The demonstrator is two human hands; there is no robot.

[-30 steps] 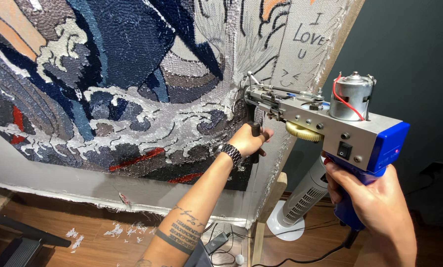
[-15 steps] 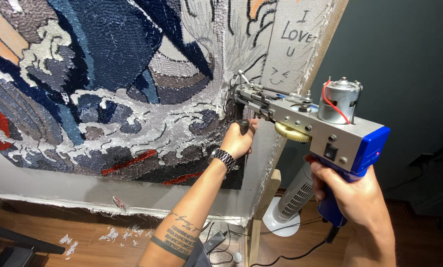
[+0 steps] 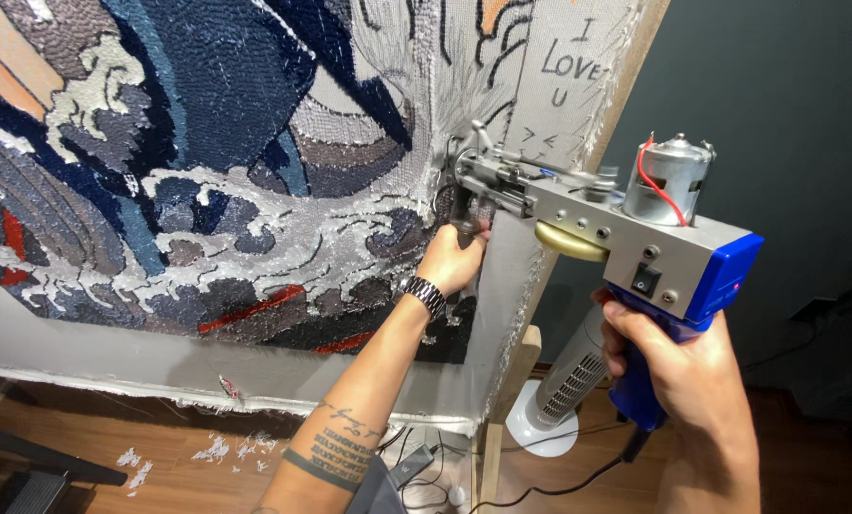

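Lighting: even, bright on rug (image 3: 207, 171) at left; right wall (image 3: 778, 114) dim. Focus sharp; slight edge distortion.

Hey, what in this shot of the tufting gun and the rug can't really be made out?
Head view only:
- Needle tip of the tufting gun: hidden by the gun's front frame and the left hand.
- Front handle: wrapped by the left hand, so its shape is unclear.
- Trigger: covered by the right hand.
- Rug: cut off by the top and left edges.
- Fan: top hidden behind the gun.
- Cord: runs off the bottom edge.
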